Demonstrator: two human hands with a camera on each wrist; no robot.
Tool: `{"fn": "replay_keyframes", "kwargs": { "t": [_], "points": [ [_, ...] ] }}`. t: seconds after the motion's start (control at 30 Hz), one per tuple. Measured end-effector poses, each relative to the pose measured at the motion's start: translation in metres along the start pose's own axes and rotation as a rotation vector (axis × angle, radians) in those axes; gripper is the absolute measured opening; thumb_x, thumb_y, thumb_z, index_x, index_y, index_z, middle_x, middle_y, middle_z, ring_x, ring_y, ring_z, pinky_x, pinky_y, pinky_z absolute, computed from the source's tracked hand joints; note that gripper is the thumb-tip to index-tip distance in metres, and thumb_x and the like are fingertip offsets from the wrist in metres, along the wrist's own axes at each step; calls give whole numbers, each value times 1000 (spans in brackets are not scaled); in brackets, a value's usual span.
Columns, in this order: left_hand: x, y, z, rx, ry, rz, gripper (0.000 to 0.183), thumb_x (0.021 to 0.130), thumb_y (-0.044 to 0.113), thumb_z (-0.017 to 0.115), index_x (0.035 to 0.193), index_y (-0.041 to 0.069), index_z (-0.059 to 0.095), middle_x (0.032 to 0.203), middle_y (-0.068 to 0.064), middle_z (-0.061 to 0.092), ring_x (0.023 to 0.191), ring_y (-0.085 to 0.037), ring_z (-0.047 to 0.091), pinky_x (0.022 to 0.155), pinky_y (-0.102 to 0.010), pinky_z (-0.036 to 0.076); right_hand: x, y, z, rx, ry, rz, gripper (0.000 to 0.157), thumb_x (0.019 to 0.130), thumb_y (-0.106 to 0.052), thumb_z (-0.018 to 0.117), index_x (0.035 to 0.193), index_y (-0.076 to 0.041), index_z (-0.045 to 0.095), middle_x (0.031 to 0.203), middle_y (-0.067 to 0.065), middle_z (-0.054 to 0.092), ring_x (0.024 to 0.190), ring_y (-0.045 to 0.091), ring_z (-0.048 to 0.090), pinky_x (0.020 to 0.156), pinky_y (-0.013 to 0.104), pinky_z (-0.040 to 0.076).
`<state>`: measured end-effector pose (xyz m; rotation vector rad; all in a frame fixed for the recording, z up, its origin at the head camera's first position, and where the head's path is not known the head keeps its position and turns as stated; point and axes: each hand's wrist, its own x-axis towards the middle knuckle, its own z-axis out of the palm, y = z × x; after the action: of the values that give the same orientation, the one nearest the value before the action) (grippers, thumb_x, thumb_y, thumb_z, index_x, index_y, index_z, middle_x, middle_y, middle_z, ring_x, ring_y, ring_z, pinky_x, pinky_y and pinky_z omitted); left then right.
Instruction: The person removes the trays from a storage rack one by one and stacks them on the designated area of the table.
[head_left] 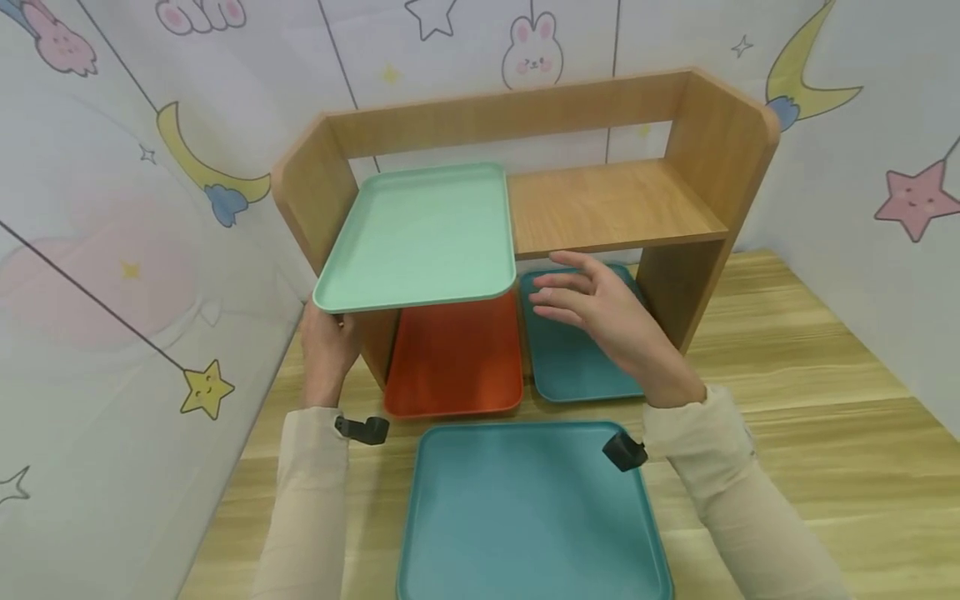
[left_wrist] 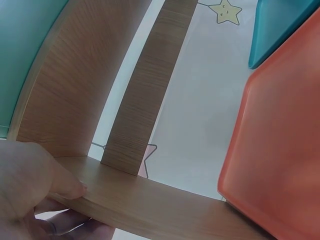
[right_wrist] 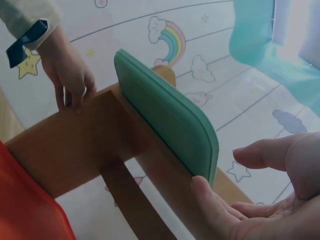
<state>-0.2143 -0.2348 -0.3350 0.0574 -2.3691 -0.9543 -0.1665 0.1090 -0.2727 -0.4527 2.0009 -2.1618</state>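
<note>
A wooden two-level desk shelf stands on the table, and a light green tray lies on the left part of its upper board, jutting out over the front. Below that tray's left corner, my left hand grips the front edge of the left side panel; in the left wrist view the thumb lies on one face and the fingers go round to the other. My right hand is held in front of the shelf with fingers extended, holding nothing. Its fingertips appear close to the green tray; contact is unclear.
Under the upper board lie an orange-red tray on the left and a blue tray on the right. A larger-looking blue tray lies on the table in front. Patterned cloth walls enclose the table behind and at the sides.
</note>
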Motion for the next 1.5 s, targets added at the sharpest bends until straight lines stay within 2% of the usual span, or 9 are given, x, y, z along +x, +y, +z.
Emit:
{"fn": "replay_keyframes", "kwargs": {
  "t": [0.17, 0.33, 0.53, 0.73, 0.93, 1.27, 1.5],
  "points": [
    [-2, -4, -1, -7, 10, 10, 31, 92, 2, 45, 121, -6, 51, 104, -24, 54, 93, -37, 53, 84, -48, 43, 10, -4, 10, 55, -36, 19, 64, 94, -7, 57, 148, -10, 23, 134, 21, 44, 111, 25, 59, 95, 31, 49],
    [-3, -5, 0, -6, 8, 23, 29, 92, 1, 45, 119, -6, 52, 103, -24, 55, 93, -38, 54, 83, -48, 44, 14, -6, 19, 53, -39, 43, 66, 94, -8, 57, 149, -11, 21, 136, 18, 43, 109, 24, 60, 99, 34, 47],
    [-2, -6, 0, 1, 20, 26, 30, 91, 1, 46, 120, -7, 52, 103, -25, 54, 92, -38, 54, 82, -49, 44, 20, -7, 29, 71, -62, 50, 64, 94, -7, 56, 148, -12, 22, 125, 16, 50, 111, 32, 57, 104, 40, 42],
    [-3, -7, 0, 6, 18, 22, 30, 92, 1, 44, 120, -7, 51, 104, -25, 54, 92, -38, 54, 82, -49, 44, 25, -7, 34, 96, -67, 55, 63, 94, -5, 53, 149, -10, 21, 114, 15, 55, 98, 22, 62, 104, 40, 42],
    [-3, -5, -1, 6, 21, 22, 29, 91, 0, 44, 118, -7, 52, 102, -24, 53, 92, -37, 52, 83, -49, 43, 26, -7, 40, 137, -44, 61, 64, 96, -5, 51, 150, -9, 18, 123, 16, 51, 94, 19, 60, 102, 39, 43],
    [-1, -3, 1, -1, 20, 26, 31, 95, 2, 44, 124, -4, 50, 102, -21, 53, 88, -33, 51, 79, -45, 42, 28, -5, 46, 197, -34, -3, 54, 98, -2, 45, 148, -8, 28, 130, 19, 51, 108, 23, 59, 96, 37, 48],
    [-1, -2, 1, 6, 9, 23, 28, 95, 4, 44, 122, -2, 51, 101, -20, 53, 87, -32, 51, 78, -45, 41, 27, -3, 48, 208, -4, -12, 54, 98, -1, 43, 149, -8, 28, 131, 19, 48, 112, 25, 59, 93, 36, 50]
  ]
}}
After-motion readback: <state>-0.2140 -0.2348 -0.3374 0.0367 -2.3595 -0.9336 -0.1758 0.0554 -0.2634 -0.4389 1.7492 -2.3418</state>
